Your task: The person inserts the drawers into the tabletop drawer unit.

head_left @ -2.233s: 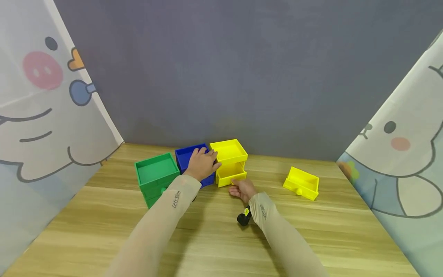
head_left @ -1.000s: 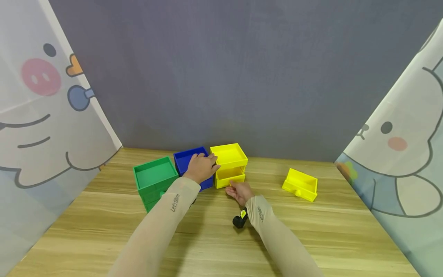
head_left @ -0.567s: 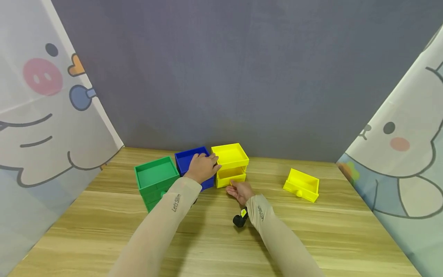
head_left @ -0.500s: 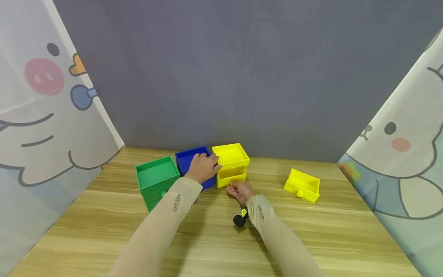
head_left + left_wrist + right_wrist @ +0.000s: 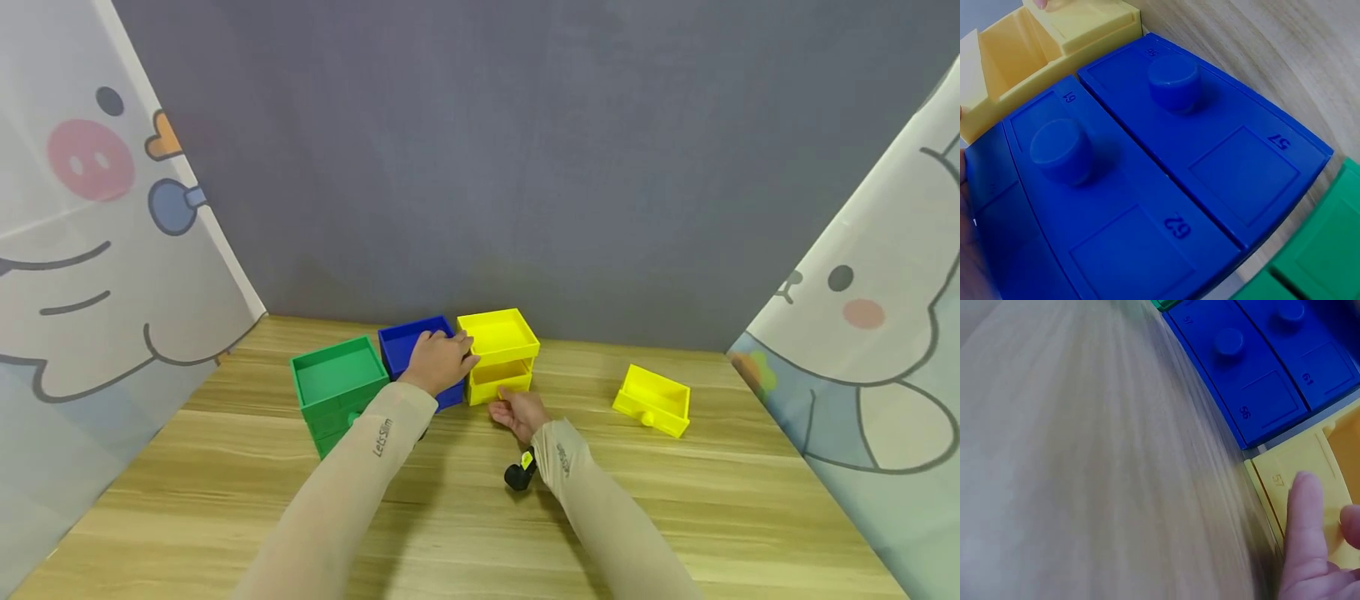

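Note:
The yellow two-level drawer cabinet stands against the back wall, its lower drawer a little out under an open gap. My right hand is at that drawer's front, thumb and a finger on either side of its knob; in the right wrist view one finger lies straight along the front. The knob is mostly hidden. My left hand lies over the blue drawer cabinet, fingers stretched to the yellow cabinet's left side. In the left wrist view, two blue drawer fronts with round knobs face me.
A loose yellow drawer rests on the wooden table at the right. Left of the blue cabinet stands a green drawer cabinet. A grey wall closes off the back, with cartoon-printed panels at both sides.
Since the earliest frame, the lower yellow drawer has slid slightly inward, with my right hand at its front. My left hand keeps its place. Almost nothing differs in the last second.

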{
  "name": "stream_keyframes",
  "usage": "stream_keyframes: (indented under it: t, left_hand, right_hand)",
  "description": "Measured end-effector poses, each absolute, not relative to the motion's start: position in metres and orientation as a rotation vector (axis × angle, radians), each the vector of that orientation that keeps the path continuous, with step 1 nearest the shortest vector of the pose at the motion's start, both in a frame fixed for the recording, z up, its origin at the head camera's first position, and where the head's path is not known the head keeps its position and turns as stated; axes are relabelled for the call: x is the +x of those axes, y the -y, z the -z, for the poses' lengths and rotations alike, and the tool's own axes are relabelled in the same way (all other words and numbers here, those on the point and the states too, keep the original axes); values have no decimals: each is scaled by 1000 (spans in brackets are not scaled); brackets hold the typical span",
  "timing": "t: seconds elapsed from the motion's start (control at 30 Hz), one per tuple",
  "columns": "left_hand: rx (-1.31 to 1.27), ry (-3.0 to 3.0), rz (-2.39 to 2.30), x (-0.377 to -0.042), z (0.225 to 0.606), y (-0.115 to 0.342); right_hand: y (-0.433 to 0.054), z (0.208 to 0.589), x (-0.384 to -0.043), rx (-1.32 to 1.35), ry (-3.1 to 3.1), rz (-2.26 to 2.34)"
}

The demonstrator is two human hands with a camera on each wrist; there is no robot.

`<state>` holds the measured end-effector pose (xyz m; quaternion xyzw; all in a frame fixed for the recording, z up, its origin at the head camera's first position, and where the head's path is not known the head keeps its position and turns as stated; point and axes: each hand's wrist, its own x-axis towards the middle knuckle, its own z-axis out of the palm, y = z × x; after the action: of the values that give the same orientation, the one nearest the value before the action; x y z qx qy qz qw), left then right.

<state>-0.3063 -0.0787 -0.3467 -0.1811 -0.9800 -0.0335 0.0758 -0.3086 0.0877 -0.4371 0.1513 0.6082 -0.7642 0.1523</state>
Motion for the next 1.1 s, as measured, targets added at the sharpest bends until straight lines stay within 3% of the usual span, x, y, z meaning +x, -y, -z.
stream_keyframes:
  t: [0.5, 1.1]
  left_hand:
    - [-588, 2897, 89, -307, 346, 83]
    - [-585, 2927, 144, -304, 346, 81]
  right_hand:
    - [-148, 428, -281, 74, -1734, 2037]
    - [-265, 422, -247, 204, -1611, 2217]
